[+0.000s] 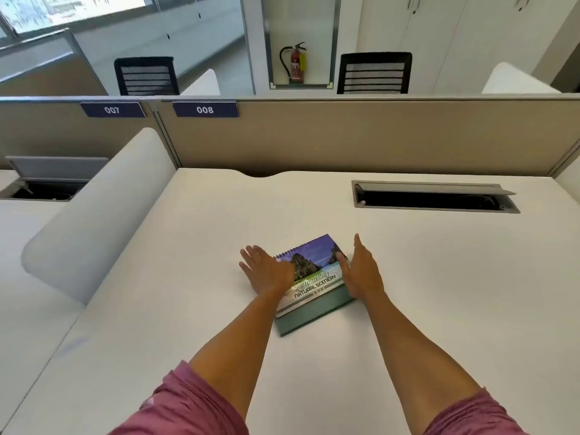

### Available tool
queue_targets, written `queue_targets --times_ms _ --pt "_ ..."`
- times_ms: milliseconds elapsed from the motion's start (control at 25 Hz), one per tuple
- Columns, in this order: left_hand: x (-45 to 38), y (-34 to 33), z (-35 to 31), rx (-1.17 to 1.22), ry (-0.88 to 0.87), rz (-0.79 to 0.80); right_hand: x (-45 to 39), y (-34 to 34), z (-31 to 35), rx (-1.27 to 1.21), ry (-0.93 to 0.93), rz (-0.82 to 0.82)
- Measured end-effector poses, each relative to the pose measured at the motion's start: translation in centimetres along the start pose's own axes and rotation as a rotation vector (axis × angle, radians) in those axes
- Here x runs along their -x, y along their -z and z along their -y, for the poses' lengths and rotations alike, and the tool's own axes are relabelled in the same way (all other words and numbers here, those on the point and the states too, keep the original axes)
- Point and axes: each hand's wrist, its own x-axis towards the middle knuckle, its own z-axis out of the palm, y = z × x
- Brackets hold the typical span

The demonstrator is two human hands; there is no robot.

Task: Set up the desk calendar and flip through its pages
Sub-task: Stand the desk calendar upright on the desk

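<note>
A spiral-bound desk calendar (314, 277) lies folded flat on the white desk (188, 309), its cover showing a rocky island under a purple sky and the words "Natural Scenery". The green base edge faces me. My left hand (266, 270) rests with spread fingers at the calendar's left edge, partly over the cover. At the right edge, my right hand (361, 268) stands on its side with fingers extended, touching the calendar. Neither hand is closed around it.
A cable hatch (436, 199) stands open in the desk at the back right. A beige partition (345, 139) with tags 007 and 008 closes the far edge. A rounded white divider (94, 211) borders the left side. Two black chairs stand beyond.
</note>
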Motion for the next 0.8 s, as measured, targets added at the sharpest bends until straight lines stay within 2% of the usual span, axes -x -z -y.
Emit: queue_targets --times_ms 120,240,360,480,680,800 --pt "1.1 -0.9 -0.4 0.132 0.296 0.07 0.1 -0.7 0.1 0.008 -0.1 0.019" --pt "1.9 -1.2 -1.5 0.296 0.452 0.076 -0.1 -1.3 0.4 0.065 -0.119 0.056" --pt "1.3 -0.4 -2.1 0.369 0.546 0.157 -0.9 -1.6 0.9 0.127 -0.113 0.065" --pt "0.6 0.2 -1.8 0.48 0.638 0.189 -1.6 -1.5 1.4 0.128 -0.222 0.091" --pt "-0.2 0.6 0.5 0.825 0.714 0.108 -1.8 -1.7 1.5 -0.134 -0.367 -0.012" --pt "-0.4 1.0 0.8 0.953 0.713 0.054 -1.6 -1.5 2.2 -0.287 -0.411 -0.072"
